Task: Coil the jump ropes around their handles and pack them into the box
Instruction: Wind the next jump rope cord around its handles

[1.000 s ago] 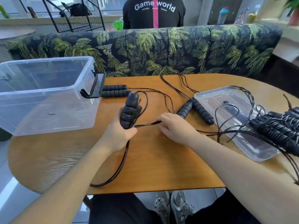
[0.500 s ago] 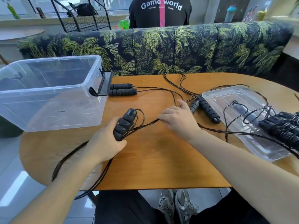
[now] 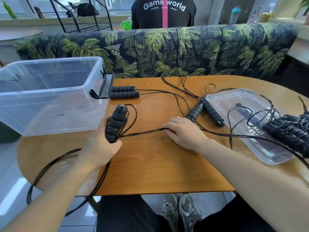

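Note:
My left hand (image 3: 100, 148) grips a pair of black foam jump rope handles (image 3: 116, 123), held upright near the clear plastic box (image 3: 50, 97). Their black cord (image 3: 143, 132) runs right, doubled, under the fingers of my right hand (image 3: 182, 133), which pinches it against the wooden table (image 3: 150, 164). A long loop of the same cord (image 3: 50, 166) hangs off the table's front left edge. The box stands open at the left with nothing in it.
Two handles (image 3: 124, 92) lie beside the box latch. Another pair (image 3: 205, 113) lies right of my right hand. The clear box lid (image 3: 250, 124) sits at right with loose cords and several coiled ropes (image 3: 291, 134) on it. A leaf-print sofa (image 3: 167, 52) backs the table.
My left hand lowered and tilted the handles, then raised them upright again. The hanging cord loop swung out to the left. My right hand stayed on the cord.

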A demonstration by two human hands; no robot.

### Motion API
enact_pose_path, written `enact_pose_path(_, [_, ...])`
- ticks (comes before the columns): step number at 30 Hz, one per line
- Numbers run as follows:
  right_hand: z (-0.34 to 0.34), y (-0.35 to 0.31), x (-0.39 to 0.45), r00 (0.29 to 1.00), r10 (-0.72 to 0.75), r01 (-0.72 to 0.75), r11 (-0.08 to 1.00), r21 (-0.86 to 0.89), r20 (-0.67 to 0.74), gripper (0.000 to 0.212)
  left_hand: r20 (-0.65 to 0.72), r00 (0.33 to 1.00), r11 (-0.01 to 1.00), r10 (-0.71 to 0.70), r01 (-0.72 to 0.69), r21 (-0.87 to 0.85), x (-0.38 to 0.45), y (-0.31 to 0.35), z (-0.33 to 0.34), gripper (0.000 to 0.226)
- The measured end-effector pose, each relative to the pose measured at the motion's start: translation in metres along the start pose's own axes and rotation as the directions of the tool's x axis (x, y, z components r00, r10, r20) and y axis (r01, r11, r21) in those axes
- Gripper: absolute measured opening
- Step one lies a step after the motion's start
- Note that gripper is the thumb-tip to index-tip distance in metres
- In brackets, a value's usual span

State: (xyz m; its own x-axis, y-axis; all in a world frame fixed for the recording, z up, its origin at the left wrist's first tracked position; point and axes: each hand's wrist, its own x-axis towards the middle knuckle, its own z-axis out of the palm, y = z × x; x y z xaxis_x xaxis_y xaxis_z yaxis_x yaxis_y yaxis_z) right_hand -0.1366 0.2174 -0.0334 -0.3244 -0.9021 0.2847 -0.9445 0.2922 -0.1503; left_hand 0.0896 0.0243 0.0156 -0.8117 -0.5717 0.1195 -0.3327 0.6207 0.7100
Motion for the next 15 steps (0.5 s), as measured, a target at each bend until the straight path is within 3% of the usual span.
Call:
enact_pose_path(4, [0.004, -0.006, 0.001, 0.998, -0.068, 0.068, 0.996, 0.059, -0.003, 0.032, 0.043, 0.998, 0.944, -0.053, 0.036, 0.329, 0.002, -0.003, -0.003, 0.071])
enact_pose_path(8, [0.006, -0.039, 0.007, 0.978, -0.206, 0.197, 0.965, 0.174, 0.032, 0.033, 0.041, 0.988, 0.958, -0.152, 0.137, 0.252, 0.009, -0.008, 0.0, 0.062])
enact_pose_path(12, [0.001, -0.074, 0.011, 0.946, -0.306, 0.323, 0.92, 0.222, -0.107, 0.034, 0.043, 0.99, 0.969, -0.133, 0.121, 0.218, 0.007, -0.005, 0.006, 0.067])
enact_pose_path(15, [0.0, -0.094, 0.009, 0.92, -0.381, 0.391, 0.9, 0.192, -0.092, 0.03, 0.048, 0.99, 0.984, -0.13, 0.123, 0.129, 0.006, -0.007, 0.004, 0.064])
